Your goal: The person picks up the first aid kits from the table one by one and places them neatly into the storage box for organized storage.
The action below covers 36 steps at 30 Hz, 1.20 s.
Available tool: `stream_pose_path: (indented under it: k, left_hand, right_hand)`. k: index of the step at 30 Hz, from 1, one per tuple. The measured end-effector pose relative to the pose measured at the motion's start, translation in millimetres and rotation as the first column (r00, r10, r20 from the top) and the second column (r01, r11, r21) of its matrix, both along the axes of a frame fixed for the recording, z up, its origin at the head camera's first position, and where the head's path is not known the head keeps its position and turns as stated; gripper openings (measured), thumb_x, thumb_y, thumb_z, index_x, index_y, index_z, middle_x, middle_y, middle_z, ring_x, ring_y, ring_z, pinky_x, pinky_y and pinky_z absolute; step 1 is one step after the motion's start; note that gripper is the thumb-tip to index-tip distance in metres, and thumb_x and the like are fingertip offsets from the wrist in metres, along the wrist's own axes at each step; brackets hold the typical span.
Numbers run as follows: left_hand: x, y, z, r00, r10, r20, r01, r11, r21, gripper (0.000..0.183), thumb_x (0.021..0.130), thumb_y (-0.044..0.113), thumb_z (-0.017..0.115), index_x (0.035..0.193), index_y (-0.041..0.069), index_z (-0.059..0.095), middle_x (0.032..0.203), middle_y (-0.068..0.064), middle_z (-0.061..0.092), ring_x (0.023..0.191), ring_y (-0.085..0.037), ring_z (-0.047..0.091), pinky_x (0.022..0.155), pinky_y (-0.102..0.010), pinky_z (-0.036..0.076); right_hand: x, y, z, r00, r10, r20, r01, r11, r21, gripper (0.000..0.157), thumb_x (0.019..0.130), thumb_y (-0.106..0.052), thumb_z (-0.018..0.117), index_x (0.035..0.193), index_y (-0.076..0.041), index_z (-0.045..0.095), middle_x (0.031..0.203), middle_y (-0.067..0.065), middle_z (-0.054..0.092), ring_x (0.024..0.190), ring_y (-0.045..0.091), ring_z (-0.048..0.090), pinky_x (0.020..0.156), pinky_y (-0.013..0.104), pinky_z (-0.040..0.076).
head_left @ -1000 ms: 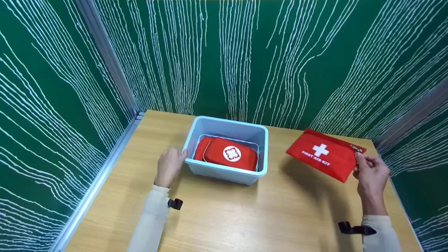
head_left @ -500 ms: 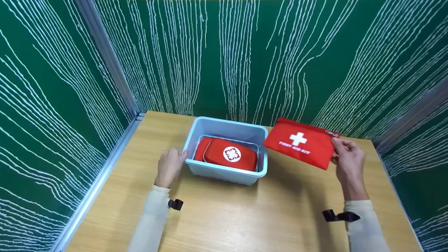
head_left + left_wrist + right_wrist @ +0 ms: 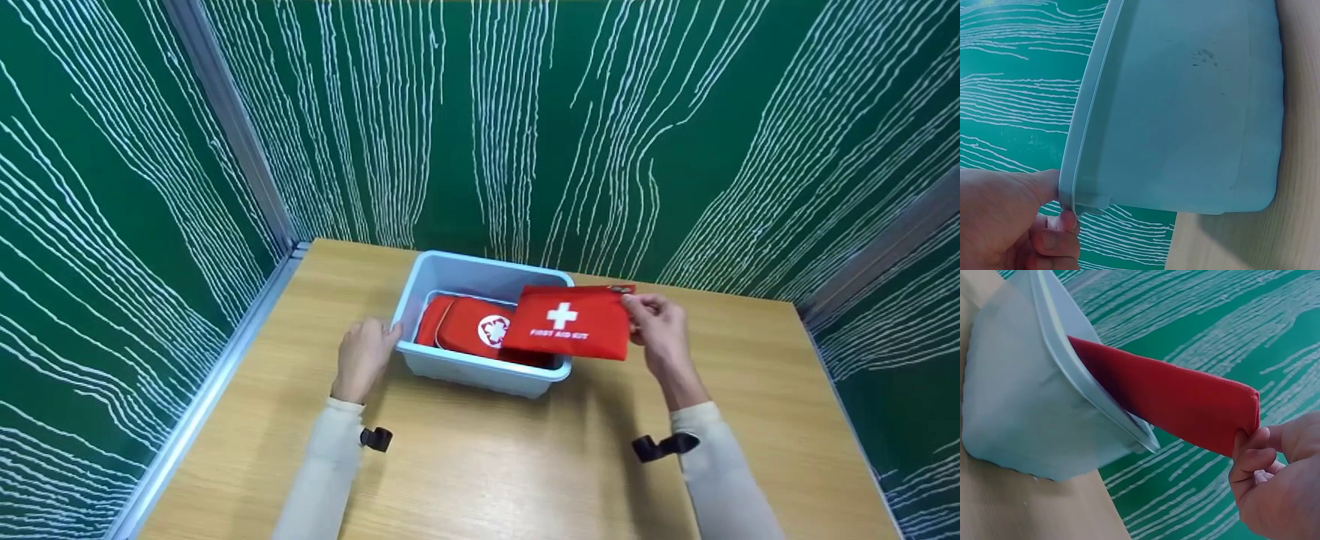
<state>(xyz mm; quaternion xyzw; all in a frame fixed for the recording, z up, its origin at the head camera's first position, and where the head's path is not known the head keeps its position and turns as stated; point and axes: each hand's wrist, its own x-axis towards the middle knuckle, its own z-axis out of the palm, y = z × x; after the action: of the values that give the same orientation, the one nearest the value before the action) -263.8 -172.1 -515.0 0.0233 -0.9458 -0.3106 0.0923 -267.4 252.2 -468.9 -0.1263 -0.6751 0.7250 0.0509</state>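
Observation:
A light blue plastic bin (image 3: 469, 364) stands on the table, and my left hand (image 3: 365, 358) pinches its left rim between thumb and fingers. My right hand (image 3: 660, 334) pinches the right edge of a flat red first aid pouch (image 3: 592, 319) with a white cross and lettering. The pouch overhangs the bin's right side, its left part over the opening, as the right wrist view also shows. Inside the bin lies a red zippered case (image 3: 465, 328) with a white round emblem; the pouch hides its right part. Another red item (image 3: 429, 321) shows at its left end.
The wooden table (image 3: 480, 465) ends at the back against a green wall (image 3: 442, 195) with wavy white lines. Similar green panels flank it left and right, with a metal frame post (image 3: 232, 112) in the left corner. Black straps with small cameras sit on both wrists.
My right hand has carried the red pouch leftward from the right of the table until it overlaps the bin. The left hand and the bin have stayed in place.

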Motion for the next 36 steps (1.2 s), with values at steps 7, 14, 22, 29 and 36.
stream_pose_path:
  k: [7, 14, 22, 29, 36]
  left_hand:
    - [0.3, 0.9, -0.5, 1.0, -0.005, -0.011, 0.005, 1.0, -0.004, 0.044, 0.094, 0.029, 0.061, 0.057, 0.013, 0.043, 0.054, 0.001, 0.038, 0.051, -0.015, 0.04, 0.049, -0.028, 0.031]
    - [1.3, 1.3, -0.2, 1.0, -0.006, 0.011, 0.005, 1.0, 0.015, 0.043, 0.095, 0.03, 0.061, 0.059, 0.012, 0.044, 0.056, 0.0, 0.04, 0.051, -0.015, 0.042, 0.05, -0.028, 0.033]
    - [-0.1, 1.7, -1.0, 0.999, 0.005, -0.036, -0.005, 1.0, -0.012, 0.047, 0.092, 0.032, 0.062, 0.055, 0.015, 0.037, 0.054, 0.002, 0.033, 0.054, -0.018, 0.04, 0.05, -0.03, 0.031]
    - [-0.7, 1.8, -1.7, 0.999, 0.003, -0.036, -0.003, 1.0, -0.009, 0.048, 0.093, 0.031, 0.062, 0.055, 0.015, 0.037, 0.054, 0.002, 0.032, 0.054, -0.018, 0.04, 0.051, -0.032, 0.032]
    - [-0.4, 1.7, -0.9, 1.0, -0.004, -0.027, 0.004, 1.0, 0.001, 0.048, 0.093, 0.031, 0.061, 0.056, 0.015, 0.037, 0.054, 0.003, 0.031, 0.054, -0.016, 0.038, 0.051, -0.03, 0.03]
  right_hand:
    - [-8.6, -25.2, -8.1, 0.997, 0.071, 0.042, -0.077, 0.978, 0.192, 0.03, 0.096, -0.024, 0.062, 0.111, 0.0, 0.054, 0.074, -0.002, 0.058, 0.059, 0.007, 0.05, 0.053, 0.019, 0.043]
    - [-13.8, -41.8, -15.0, 0.994, 0.08, 0.072, -0.096, 0.963, 0.251, 0.028, 0.094, -0.024, 0.065, 0.108, -0.001, 0.057, 0.073, -0.002, 0.056, 0.058, 0.007, 0.049, 0.051, 0.019, 0.041]
    - [-14.6, -55.1, -18.7, 0.991, 0.099, 0.089, -0.123, 0.939, 0.322, 0.023, 0.092, -0.02, 0.068, 0.103, -0.002, 0.061, 0.075, 0.002, 0.06, 0.058, 0.012, 0.054, 0.047, 0.019, 0.04]
    - [-11.4, -63.2, -19.0, 0.982, 0.156, 0.105, -0.186, 0.886, 0.424, 0.02, 0.093, -0.019, 0.067, 0.105, -0.003, 0.065, 0.081, 0.009, 0.063, 0.061, 0.018, 0.056, 0.049, 0.022, 0.045]
    - [-8.8, -65.2, -19.8, 0.974, 0.2, 0.103, -0.225, 0.841, 0.492, 0.017, 0.094, -0.018, 0.066, 0.102, -0.003, 0.069, 0.08, 0.01, 0.065, 0.059, 0.015, 0.055, 0.049, 0.023, 0.045]
